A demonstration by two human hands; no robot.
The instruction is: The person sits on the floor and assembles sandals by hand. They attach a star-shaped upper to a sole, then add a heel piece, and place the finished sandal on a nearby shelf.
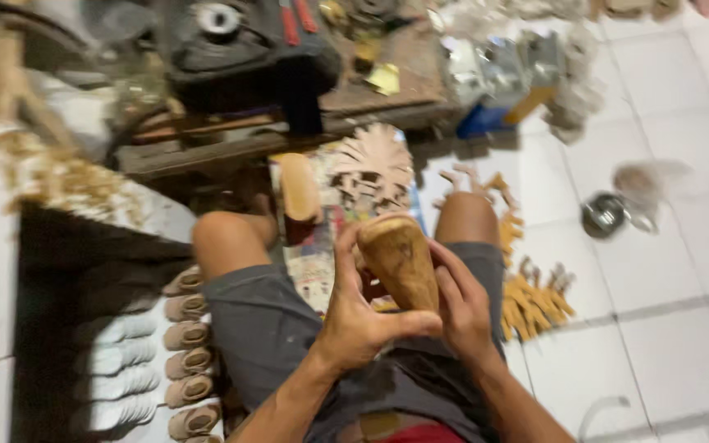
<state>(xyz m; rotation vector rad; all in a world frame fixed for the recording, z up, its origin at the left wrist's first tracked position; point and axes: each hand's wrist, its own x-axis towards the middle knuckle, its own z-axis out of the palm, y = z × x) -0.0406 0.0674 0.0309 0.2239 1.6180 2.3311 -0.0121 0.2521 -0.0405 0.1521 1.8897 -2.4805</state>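
I sit on the floor with bent knees and hold a rounded, tan carved wooden piece (400,261) upright between both hands. My left hand (356,312) wraps its near side, thumb under the lower end. My right hand (461,305) grips it from the right, fingers along its edge. A second rounded wooden piece (299,190) lies on a printed sheet (313,267) between my knees, next to a flat fan-shaped wood carving (373,168).
Several small carved wooden pieces (186,353) lie in a row at my left thigh. Yellowish wood cutouts (531,299) lie on the white tiles to my right. A dark machine (244,49) and cluttered workbench stand ahead. Wood shavings (59,180) lie at left, a round metal object (603,215) at right.
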